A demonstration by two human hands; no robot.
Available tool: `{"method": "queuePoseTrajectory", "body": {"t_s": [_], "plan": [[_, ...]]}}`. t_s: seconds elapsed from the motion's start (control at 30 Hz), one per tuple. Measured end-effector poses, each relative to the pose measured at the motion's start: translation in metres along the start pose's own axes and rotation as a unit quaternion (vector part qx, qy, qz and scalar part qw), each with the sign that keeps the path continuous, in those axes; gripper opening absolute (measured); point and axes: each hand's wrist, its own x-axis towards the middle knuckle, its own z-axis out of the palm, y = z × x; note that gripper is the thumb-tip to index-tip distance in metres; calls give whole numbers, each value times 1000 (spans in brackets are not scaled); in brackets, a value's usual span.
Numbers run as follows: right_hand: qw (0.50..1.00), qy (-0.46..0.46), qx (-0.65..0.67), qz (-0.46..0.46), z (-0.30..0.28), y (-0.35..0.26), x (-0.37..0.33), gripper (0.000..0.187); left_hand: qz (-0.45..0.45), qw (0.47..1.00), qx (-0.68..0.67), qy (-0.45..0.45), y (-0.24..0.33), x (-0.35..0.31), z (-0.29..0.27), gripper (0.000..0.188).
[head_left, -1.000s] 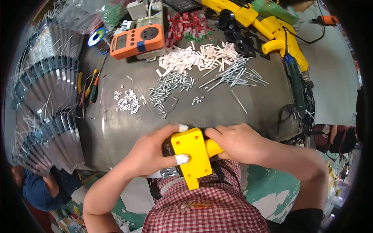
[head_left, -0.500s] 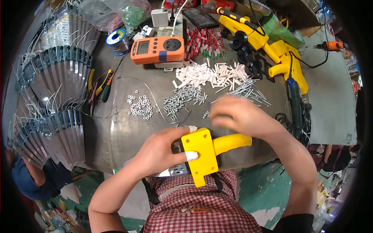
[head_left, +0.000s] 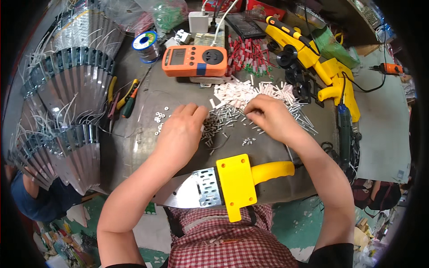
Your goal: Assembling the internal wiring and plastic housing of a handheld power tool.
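A yellow plastic tool body (head_left: 235,185) with a side handle (head_left: 273,172) lies at the table's front edge. A slotted metal plate (head_left: 208,185) and a broad shiny blade-like sheet stick out of its left side. My left hand (head_left: 178,131) bends over the small white-looking nuts (head_left: 159,117) and the left part of the short screws (head_left: 228,117), its fingertips turned down and mostly hidden. At the border of the screws and the white tubes (head_left: 234,91), my right hand (head_left: 270,117) has thumb and forefinger pinched together; anything between them is too small to name.
An orange meter (head_left: 195,61) stands behind the parts, with a solder spool (head_left: 146,47) on its left and red wired connectors (head_left: 250,53) on its right. Pliers (head_left: 127,96) and stacked metal strips (head_left: 67,85) lie left. More yellow tools (head_left: 339,89) and a cable lie right.
My left hand has let go of the yellow tool body and moved up to the nuts and screws. My right hand has moved up to the tubes and screws. The view has shifted slightly.
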Motion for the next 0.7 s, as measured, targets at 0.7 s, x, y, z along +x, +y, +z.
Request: {"method": "queuePoseTrajectory", "body": {"t_s": [0.7], "plan": [[995,-50,-73,-42,-11,1,0,16,-61,967,-234,-84,33,-26,-28,27]]}}
